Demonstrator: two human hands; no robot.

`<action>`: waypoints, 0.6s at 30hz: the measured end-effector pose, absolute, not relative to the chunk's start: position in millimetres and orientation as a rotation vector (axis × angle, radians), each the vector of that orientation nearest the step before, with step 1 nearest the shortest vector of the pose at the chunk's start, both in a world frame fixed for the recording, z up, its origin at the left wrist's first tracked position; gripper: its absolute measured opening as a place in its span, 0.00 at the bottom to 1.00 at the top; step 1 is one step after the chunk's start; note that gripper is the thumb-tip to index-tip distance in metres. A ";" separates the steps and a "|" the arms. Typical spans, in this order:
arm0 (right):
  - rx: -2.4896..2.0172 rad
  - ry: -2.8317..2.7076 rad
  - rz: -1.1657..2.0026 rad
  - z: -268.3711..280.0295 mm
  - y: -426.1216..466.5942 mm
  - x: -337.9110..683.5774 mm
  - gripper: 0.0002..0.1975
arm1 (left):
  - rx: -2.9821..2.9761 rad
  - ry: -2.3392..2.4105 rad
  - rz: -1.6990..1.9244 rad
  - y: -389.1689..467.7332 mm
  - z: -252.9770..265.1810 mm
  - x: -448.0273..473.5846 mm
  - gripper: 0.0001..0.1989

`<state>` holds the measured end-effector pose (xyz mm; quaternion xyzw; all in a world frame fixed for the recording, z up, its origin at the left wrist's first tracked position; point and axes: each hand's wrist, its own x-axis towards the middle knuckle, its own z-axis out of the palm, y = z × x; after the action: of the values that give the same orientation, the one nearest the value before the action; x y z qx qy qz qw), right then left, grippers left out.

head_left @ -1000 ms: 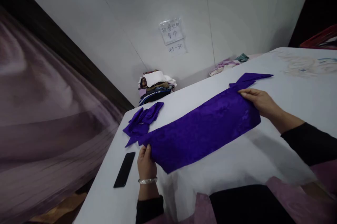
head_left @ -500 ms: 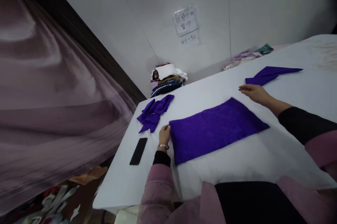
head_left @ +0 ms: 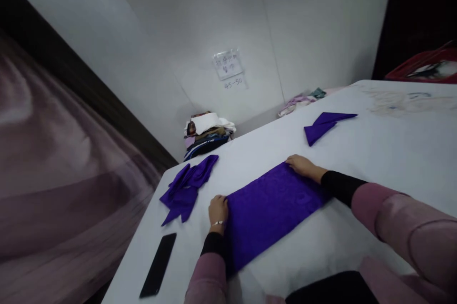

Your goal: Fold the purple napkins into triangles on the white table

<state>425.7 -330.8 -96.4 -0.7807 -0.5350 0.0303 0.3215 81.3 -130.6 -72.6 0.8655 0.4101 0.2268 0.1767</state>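
A purple cloth napkin (head_left: 267, 209) lies on the white table as a flat, long rectangle, set slantwise in front of me. My left hand (head_left: 218, 211), with a bracelet at the wrist, has its fingers closed at the far left corner. At the far right corner, my right hand (head_left: 303, 166) pinches the edge, its forearm passing over the napkin's right end. Left of my left hand is a crumpled purple cloth (head_left: 187, 187). Beyond my right hand rests a purple cloth folded to a point (head_left: 323, 125).
A black phone-like slab (head_left: 158, 266) lies near the left edge of the table (head_left: 400, 166). Stacked cloths (head_left: 207, 135) and a loose cloth pile (head_left: 300, 102) sit along the wall. A pinkish curtain (head_left: 64, 190) hangs at left; a red container (head_left: 424, 63) stands far right.
My right hand has come in from the right, off the napkin, onto its far right corner. My left hand stays at the left corner. The view has shifted, showing more on the right.
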 end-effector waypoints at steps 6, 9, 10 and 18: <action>-2.088 -1.591 0.037 -90.1 -329.6 428.9 0.09 | 2.555 1.168 0.614 -120.3 -72.5 81.8 0.08; -2.100 -1.621 0.014 -83.8 -333.1 427.9 0.08 | 2.597 1.197 0.578 -119.1 -72.2 79.0 0.08; -2.102 -1.624 0.006 -81.7 -334.8 427.4 0.08 | 2.624 1.217 0.554 -119.3 -72.3 77.0 0.08; -2.047 -1.640 -0.057 -75.8 -349.5 428.8 0.04 | 2.784 1.382 0.366 -118.6 -69.9 53.5 0.09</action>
<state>428.8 -349.5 -75.8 -0.7542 -0.6043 -0.0209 0.2561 53.5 -118.6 -69.9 0.8896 0.4415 0.1169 0.0060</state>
